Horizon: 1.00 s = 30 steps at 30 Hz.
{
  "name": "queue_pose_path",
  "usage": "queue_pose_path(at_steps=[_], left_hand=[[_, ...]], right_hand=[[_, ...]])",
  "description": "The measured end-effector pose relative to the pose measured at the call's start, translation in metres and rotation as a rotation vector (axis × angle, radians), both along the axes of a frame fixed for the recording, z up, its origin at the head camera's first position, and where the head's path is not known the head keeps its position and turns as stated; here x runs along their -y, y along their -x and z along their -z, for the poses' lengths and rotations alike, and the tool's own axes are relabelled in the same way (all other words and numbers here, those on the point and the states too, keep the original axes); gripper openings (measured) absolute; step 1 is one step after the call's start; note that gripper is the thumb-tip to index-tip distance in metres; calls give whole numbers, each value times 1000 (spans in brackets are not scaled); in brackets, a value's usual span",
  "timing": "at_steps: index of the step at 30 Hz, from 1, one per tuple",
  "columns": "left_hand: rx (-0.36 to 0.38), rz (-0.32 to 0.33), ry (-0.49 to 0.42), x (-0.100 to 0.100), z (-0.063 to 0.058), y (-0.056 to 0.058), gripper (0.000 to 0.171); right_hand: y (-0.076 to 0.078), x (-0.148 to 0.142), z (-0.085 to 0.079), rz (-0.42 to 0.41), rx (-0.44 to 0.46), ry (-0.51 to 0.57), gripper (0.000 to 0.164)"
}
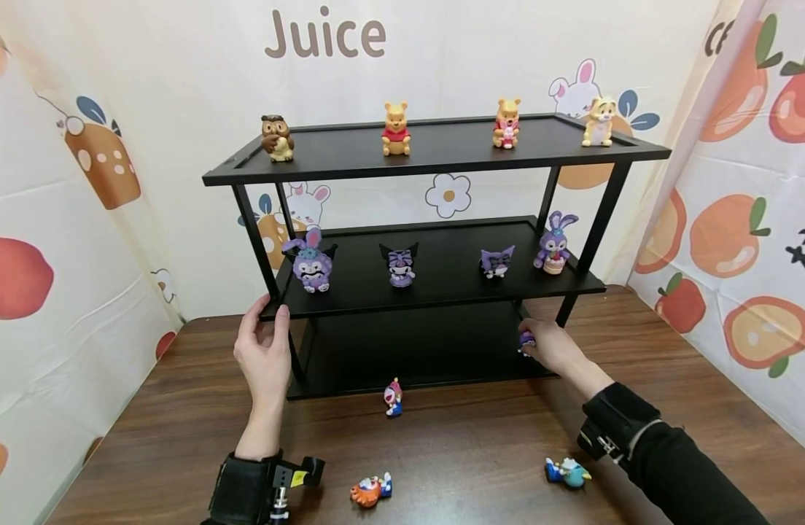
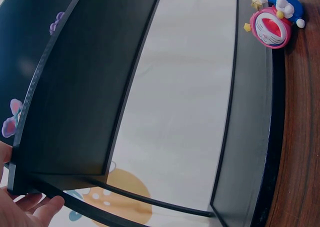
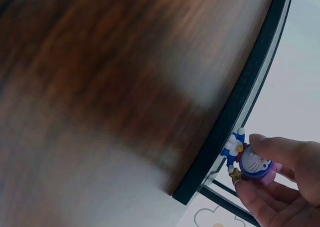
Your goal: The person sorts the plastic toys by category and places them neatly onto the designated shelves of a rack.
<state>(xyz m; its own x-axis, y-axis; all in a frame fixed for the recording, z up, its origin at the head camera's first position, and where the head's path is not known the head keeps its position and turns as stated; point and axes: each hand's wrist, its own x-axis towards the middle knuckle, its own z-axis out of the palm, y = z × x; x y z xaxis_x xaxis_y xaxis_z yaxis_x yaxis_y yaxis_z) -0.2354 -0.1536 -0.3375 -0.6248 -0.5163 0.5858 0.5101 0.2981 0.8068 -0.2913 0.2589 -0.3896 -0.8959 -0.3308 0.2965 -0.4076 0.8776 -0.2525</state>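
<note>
My right hand [image 1: 557, 348] pinches a small blue-and-white Doraemon figurine [image 3: 254, 163] with a pink-purple top and a gold star. The figurine is at the right end of the lowest tier of the black shelf [image 1: 402, 350], its feet right by the tier's front edge in the right wrist view. At the other side, my left hand [image 1: 263, 357] grips the left front corner of the middle tier, thumb and fingers around it. Lying on the table before the shelf is a pink-hooded Doraemon figurine [image 1: 393, 398].
An orange-maned figurine [image 1: 371, 490] and a teal-and-blue one [image 1: 568, 472] lie on the wooden table [image 1: 468, 452]. An owl [image 1: 277, 138] and several bear figurines stand on the top tier. Several purple figurines, including a rabbit-eared one [image 1: 553, 244], occupy the middle tier.
</note>
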Motion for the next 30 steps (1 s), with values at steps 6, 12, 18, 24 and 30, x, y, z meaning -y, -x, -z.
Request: queue_pose_path(at_steps=[6,12,18,24,30], left_hand=[[-1,0,1,-1,0,0,35],[-7,-6,6,-1,0,0,35],[-3,-10,7,0,0,0,35],[-1,-15,13,0,0,0,34],[-2,-19,17,0,0,-1,34]], right_hand=[[-8,0,-10,29,-39,-27,44],[-30,2,-28,35,-134,-57,41],[-63,5,-38,-37,-85,-27,30],[-98,1,-36,-148,141,4,27],[-122,-3,-31,-201,368,79,32]])
